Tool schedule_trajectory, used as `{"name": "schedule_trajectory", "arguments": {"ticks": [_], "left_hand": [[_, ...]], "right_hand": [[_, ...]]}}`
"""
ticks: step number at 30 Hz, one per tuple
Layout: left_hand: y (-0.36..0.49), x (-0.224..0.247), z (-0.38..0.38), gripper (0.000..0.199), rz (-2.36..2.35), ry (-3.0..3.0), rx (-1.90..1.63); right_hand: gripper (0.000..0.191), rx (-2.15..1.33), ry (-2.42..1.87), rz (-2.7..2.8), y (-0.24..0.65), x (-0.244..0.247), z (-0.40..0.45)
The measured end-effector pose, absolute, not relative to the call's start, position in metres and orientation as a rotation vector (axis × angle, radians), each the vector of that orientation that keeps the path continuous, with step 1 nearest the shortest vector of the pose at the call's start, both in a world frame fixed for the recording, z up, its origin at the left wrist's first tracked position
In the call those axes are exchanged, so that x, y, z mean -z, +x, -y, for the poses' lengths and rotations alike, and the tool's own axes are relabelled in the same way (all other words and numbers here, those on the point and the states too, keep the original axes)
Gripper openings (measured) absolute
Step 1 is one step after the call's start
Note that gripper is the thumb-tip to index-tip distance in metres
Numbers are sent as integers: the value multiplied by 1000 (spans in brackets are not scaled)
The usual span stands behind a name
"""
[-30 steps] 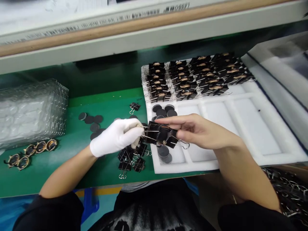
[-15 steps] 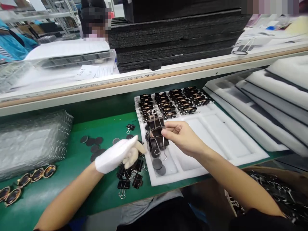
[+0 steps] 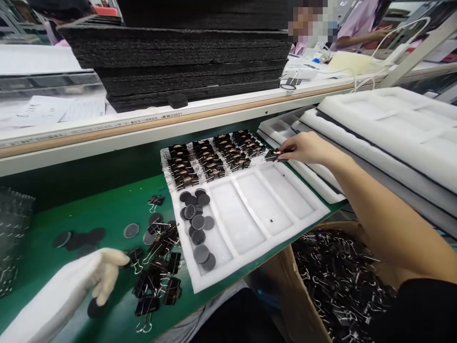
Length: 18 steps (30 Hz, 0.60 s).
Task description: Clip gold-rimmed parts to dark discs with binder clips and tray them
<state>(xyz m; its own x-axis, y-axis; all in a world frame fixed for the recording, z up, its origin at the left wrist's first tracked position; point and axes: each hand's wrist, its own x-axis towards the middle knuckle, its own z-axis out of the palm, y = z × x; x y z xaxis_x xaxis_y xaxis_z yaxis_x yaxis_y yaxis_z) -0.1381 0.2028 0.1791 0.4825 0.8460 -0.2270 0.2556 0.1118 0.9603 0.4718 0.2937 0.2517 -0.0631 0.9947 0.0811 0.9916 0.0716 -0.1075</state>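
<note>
My right hand [image 3: 303,150] pinches a black binder clip [image 3: 272,155] at the far right corner of a white foam tray [image 3: 233,238]. Rows of black clips [image 3: 214,157], with brownish pieces showing between them, cover the tray's far part. Dark round discs [image 3: 198,222] lie in its left compartment. My left hand [image 3: 103,274], in a white glove, hovers over the green table, index finger stretched out and the other fingers loosely bent. Its fingertip is beside a loose binder clip [image 3: 134,260] at the edge of a pile of clips [image 3: 157,276]; I see nothing in it.
White foam trays [image 3: 389,114] are stacked at the right. Below them stands a cardboard box [image 3: 310,305] full of binder clips. Black foam sheets [image 3: 178,62] rise behind the ledge. Clear plastic trays [image 3: 14,238] sit at the left. Co-workers are in the background.
My right hand has carried clips from above the tray's left compartment to its far right corner. My left hand has drawn back left, and the view has turned right.
</note>
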Motion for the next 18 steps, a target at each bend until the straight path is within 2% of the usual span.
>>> {"name": "schedule_trajectory", "arguments": {"ticks": [3,4,12,18], "left_hand": [[-140,-171,-204,42,-1147,1398,-639],[-141,-168,-204,42,-1166,1383,-649],[-157,-145,-209,43,-1314,1319,-574],[-161,-142,-210,34,-1449,1256,-517]], "right_hand": [[19,53,-2057,2296,501,-244,-318],[15,43,-2037,2334,505,-240,-324],[27,-22,-1773,2514,512,-198,-352],[31,-13,-1659,2531,515,-191,-357]]}}
